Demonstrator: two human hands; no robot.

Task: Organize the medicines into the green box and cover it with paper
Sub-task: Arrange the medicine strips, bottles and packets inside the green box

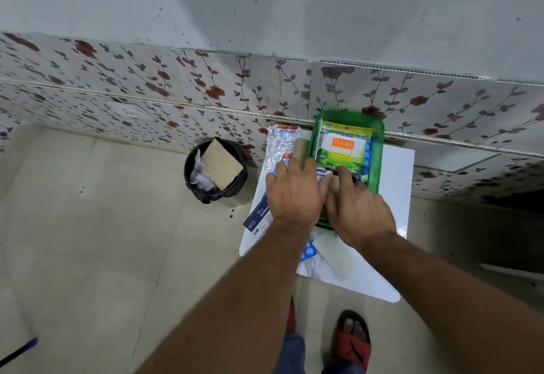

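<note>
A green box (377, 150) stands on a small white table (394, 173) against the tiled wall. Inside it lies a packet of cotton swabs (343, 147) with an orange label. My left hand (294, 194) lies palm down over the box's near left edge, fingers spread over a brown roll (301, 148) and silver blister strips (278, 145). My right hand (357, 208) reaches into the near end of the box, fingers around small items (325, 174) that I cannot make out. A dark blue medicine carton (259, 217) pokes out under my left hand.
A black bin (215, 170) with cardboard and plastic inside stands on the floor left of the table. White paper or cloth (338, 259) and a blue blister strip (309, 251) lie on the table's near part, under my forearms. My sandalled foot (351, 338) is below.
</note>
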